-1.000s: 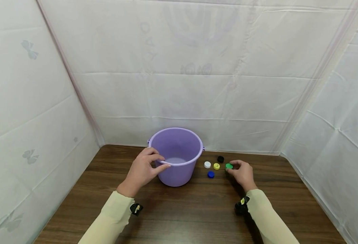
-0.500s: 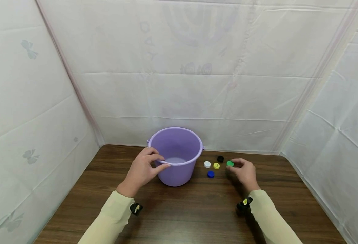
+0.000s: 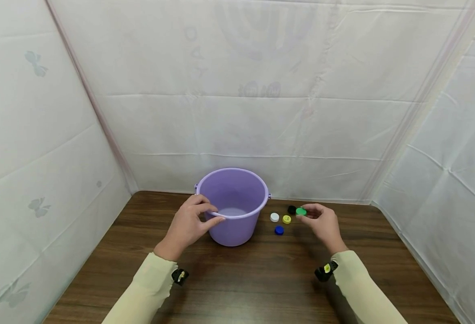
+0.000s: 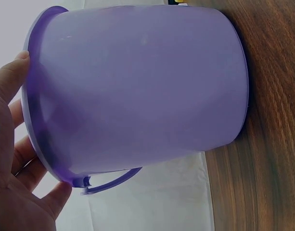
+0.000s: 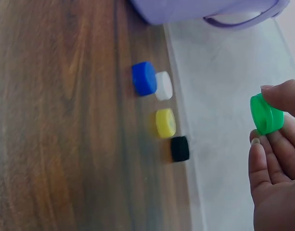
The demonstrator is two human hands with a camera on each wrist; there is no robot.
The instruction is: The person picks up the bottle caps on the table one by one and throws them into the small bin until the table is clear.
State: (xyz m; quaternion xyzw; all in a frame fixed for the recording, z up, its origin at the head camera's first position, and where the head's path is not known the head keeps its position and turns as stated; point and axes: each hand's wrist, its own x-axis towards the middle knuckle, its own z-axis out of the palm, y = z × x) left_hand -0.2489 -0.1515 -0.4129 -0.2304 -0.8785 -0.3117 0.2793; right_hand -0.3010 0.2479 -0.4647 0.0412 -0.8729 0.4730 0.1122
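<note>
A purple bucket (image 3: pixel 231 229) stands upright on the table, its mouth facing up. My left hand (image 3: pixel 189 225) grips the near-left part of its rim, thumb outside and fingers over the edge. In the left wrist view, the bucket's side wall (image 4: pixel 137 86) fills most of the picture. A green bottle cap (image 5: pixel 266 114) is pinched between the thumb and fingers of my right hand (image 3: pixel 322 224), raised off the table. Beside that hand lie a black cap (image 3: pixel 292 209), a yellow cap (image 3: pixel 287 219), a white cap (image 3: pixel 275 217) and a blue cap (image 3: pixel 279 230).
The brown wood-grain table (image 3: pixel 237 288) spreads under everything. White sheeting (image 3: pixel 237 126) hangs behind it and along both sides. A purple handle (image 4: pixel 113 183) hangs down at the bucket's far side. Black cameras sit on both wrists.
My right hand has lifted the green cap off the table and carried it slightly left, toward the black cap. My left hand and the bucket have stayed in place.
</note>
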